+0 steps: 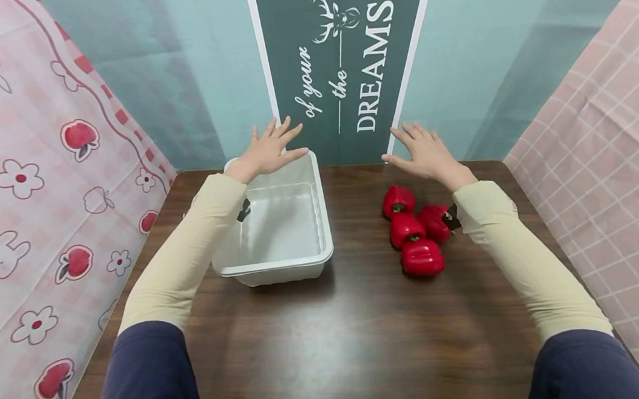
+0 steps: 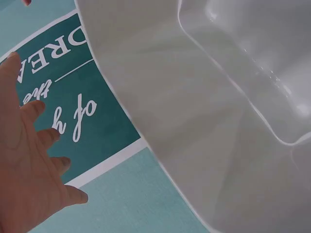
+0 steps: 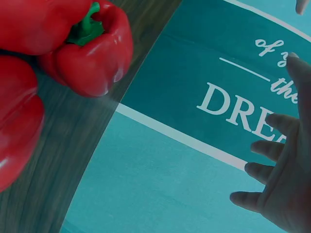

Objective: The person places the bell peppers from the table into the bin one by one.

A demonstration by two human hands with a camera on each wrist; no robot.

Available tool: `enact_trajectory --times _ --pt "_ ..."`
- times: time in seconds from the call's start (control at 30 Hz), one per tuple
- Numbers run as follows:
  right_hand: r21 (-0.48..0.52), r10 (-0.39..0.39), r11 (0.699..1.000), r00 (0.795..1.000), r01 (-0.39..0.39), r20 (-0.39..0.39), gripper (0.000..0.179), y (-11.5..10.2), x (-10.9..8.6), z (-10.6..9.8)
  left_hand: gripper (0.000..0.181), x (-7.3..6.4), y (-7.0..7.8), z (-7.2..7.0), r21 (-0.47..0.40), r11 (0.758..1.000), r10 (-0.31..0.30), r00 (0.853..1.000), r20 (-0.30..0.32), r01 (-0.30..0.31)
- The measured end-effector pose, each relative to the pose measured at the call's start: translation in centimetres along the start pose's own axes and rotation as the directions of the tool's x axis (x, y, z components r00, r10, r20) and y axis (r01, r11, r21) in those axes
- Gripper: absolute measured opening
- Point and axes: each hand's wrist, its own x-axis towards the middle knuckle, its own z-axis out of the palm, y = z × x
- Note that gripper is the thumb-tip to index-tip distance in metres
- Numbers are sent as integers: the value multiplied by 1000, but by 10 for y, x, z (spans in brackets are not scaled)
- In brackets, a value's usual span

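Observation:
My left hand (image 1: 268,151) is spread above the far left part of a white plastic basin (image 1: 271,265), holding nothing. Its fingers also show splayed in the left wrist view, beside the wall of the basin (image 2: 160,97). On the right, my right hand (image 1: 425,155) hovers with fingers apart, beyond a cluster of several red bell peppers (image 1: 422,257). In the right wrist view, one red bell pepper (image 3: 95,63) with a green stem lies close to the table's far edge, and the right hand (image 3: 286,160) is well apart from it.
The brown wooden table (image 1: 359,336) carries the basin at left and the peppers at right. A teal cloth with a dark lettered panel (image 1: 341,102) hangs behind. Patterned pink cloths (image 1: 43,196) flank both sides.

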Motion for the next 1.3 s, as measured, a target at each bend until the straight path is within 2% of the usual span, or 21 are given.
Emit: enact_trajectory --times 0.2,0.63,1.3 --pt "-17 -21 1000 999 21 29 81 7 1 3 72 -1 -5 -2 -8 1000 -8 1000 10 8" --pt "-31 -1 999 993 4 116 89 16 0 9 74 -7 -12 -6 -44 999 -11 1000 11 11" --pt "-39 -19 999 980 27 197 86 23 -1 21 75 -19 -29 -7 -96 995 -31 999 32 34"
